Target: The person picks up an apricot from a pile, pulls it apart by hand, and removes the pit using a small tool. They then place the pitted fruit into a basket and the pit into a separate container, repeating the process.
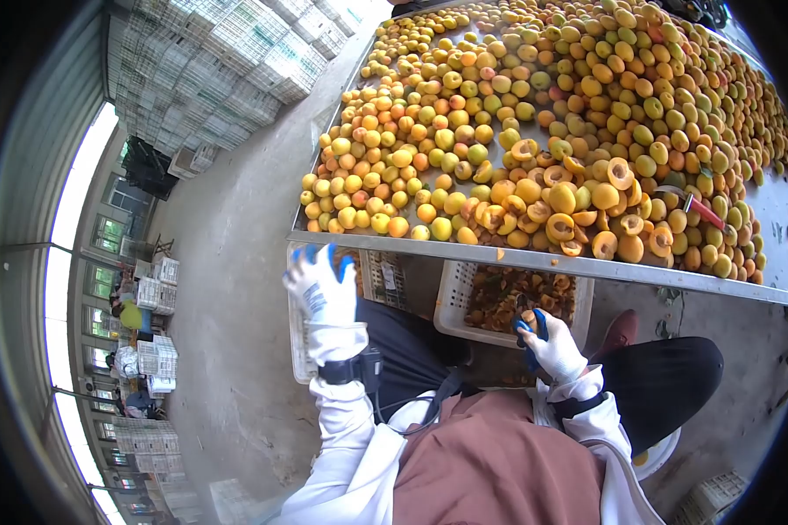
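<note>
Apricot [529, 318], a small piece, sits pinched between the gloved fingers [534, 332] of the right hand [552, 348], just above the white crate [453, 302] of pits below the counter [534, 261]. Left hand [322, 287] hangs empty, fingers spread, near the counter's edge. Whole and halved apricots [534, 131] cover the counter.

Orange-yellow apricots [464, 131], white crate [451, 302], white-and-blue gloved hands [322, 289]

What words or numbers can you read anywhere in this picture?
None can be read.
Left glove: a small dark mark on its back, too blurred to read.
White crate under the table, with apricot pits inside: no label shows.
Stacked crates: no readable text.
</note>
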The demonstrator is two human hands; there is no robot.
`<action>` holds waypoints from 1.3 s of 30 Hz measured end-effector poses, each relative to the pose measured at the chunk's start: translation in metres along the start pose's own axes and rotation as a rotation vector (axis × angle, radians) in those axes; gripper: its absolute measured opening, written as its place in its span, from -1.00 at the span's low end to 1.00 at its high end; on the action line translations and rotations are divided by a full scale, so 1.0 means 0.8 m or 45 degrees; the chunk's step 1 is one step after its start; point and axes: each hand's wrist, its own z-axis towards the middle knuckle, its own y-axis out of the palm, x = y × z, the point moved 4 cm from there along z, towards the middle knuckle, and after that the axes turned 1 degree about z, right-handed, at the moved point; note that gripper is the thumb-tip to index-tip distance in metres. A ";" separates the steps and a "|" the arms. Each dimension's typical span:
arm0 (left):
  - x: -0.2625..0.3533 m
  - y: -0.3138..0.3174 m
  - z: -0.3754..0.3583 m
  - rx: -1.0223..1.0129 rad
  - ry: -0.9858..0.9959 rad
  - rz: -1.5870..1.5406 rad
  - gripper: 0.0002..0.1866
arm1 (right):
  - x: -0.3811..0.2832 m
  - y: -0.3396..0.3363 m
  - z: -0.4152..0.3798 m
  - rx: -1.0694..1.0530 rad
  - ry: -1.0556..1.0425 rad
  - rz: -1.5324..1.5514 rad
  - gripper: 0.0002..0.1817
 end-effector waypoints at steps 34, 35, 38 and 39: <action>0.262 -0.025 -0.087 -1.357 -0.974 -3.238 -0.58 | -0.107 0.031 -0.019 0.075 -0.328 -0.088 -0.80; 0.262 -0.026 -0.089 -1.343 -0.992 -3.167 -0.57 | -0.109 0.032 -0.020 0.077 -0.324 -0.091 -0.80; 0.266 -0.044 -0.091 -1.273 -1.098 -3.145 -0.56 | -0.111 0.034 -0.025 0.101 -0.290 -0.167 -0.79; 0.266 -0.046 -0.092 -1.233 -1.162 -3.113 -0.55 | -0.107 0.035 -0.025 0.091 -0.267 -0.165 -0.78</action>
